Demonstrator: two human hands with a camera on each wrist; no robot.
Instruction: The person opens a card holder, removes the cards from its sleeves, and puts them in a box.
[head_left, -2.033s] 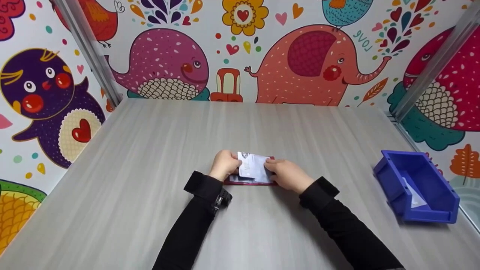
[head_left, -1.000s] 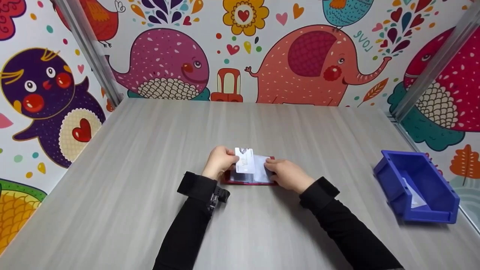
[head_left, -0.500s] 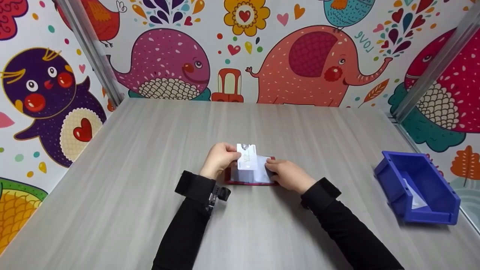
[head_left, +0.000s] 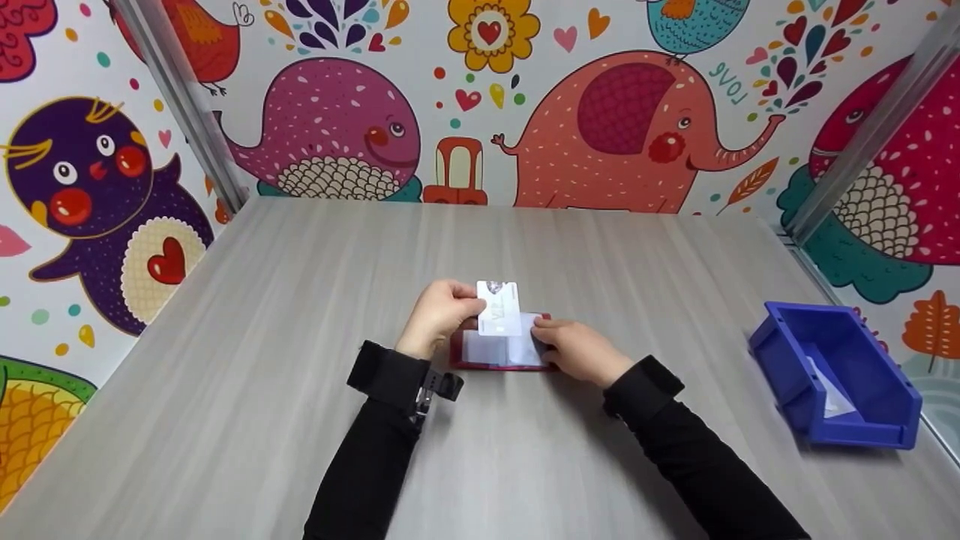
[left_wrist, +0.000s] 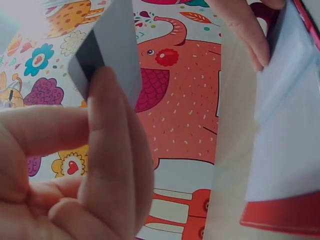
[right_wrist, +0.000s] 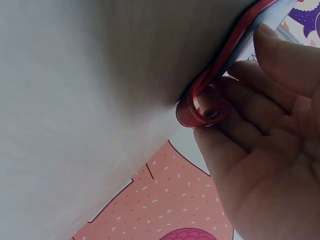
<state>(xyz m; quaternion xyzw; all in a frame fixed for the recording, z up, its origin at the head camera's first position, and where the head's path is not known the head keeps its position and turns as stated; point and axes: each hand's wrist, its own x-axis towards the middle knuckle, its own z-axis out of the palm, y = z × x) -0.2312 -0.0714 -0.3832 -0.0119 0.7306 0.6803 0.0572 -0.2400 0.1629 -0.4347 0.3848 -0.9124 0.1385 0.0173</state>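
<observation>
Between thumb and fingers my left hand (head_left: 439, 315) pinches a white card (head_left: 499, 309) with "VIP" lettering, by its left edge. The card hovers over the far part of a red card holder (head_left: 484, 351), which lies spread on the table with its clear plastic sleeves showing. In the left wrist view a dark stripe marks the back of the card (left_wrist: 120, 45). My right hand (head_left: 585, 349) grips the holder's right edge, thumb on the sleeves. The right wrist view shows the holder's red strap with a snap (right_wrist: 187, 112) curling beside the fingers (right_wrist: 245, 112).
A blue plastic bin (head_left: 862, 433) stands at the table's right side with a white card-like item (head_left: 832, 394) inside. Walls with cartoon animals border the pale wood-grain table (head_left: 300, 300) at the back and sides.
My left hand has drawn the card up and away from the holder's left sleeves, a little toward the far side. My right hand has kept its grip almost unmoved.
</observation>
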